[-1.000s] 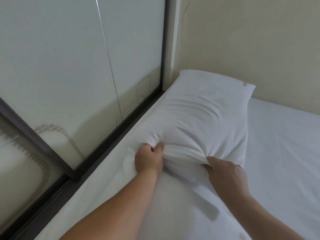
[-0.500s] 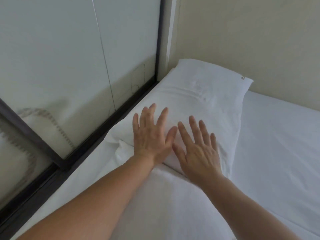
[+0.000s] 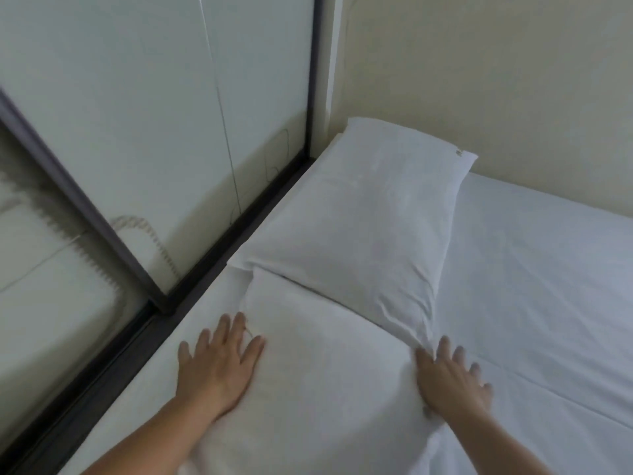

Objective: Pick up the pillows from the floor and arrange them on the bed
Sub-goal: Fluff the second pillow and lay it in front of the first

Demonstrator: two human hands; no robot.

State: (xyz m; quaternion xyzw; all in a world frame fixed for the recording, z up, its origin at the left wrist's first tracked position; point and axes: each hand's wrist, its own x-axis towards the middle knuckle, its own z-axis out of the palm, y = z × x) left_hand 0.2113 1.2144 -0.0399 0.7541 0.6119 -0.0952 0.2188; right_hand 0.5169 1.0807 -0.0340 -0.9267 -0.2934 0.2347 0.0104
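A white pillow (image 3: pixel 370 228) lies flat at the bed's far corner, against the wall and the glass panel. Nearer to me lies a second white pillow (image 3: pixel 325 365), its far edge touching the first one. My left hand (image 3: pixel 215 368) rests flat with fingers spread on the near pillow's left side. Fingers apart, my right hand (image 3: pixel 452 382) presses flat on its right edge, where the far pillow's corner ends. Neither hand holds anything. The bed (image 3: pixel 541 286) has a white sheet.
A frosted glass panel (image 3: pixel 144 114) in a dark frame (image 3: pixel 239 228) runs along the bed's left side. A cream wall (image 3: pixel 496 80) stands behind the bed. The white sheet stretches away to the right.
My hands let go of the far pillow's bunched cover, flattened on it, then slid back towards me and apart. They now lie spread on the near pillow.
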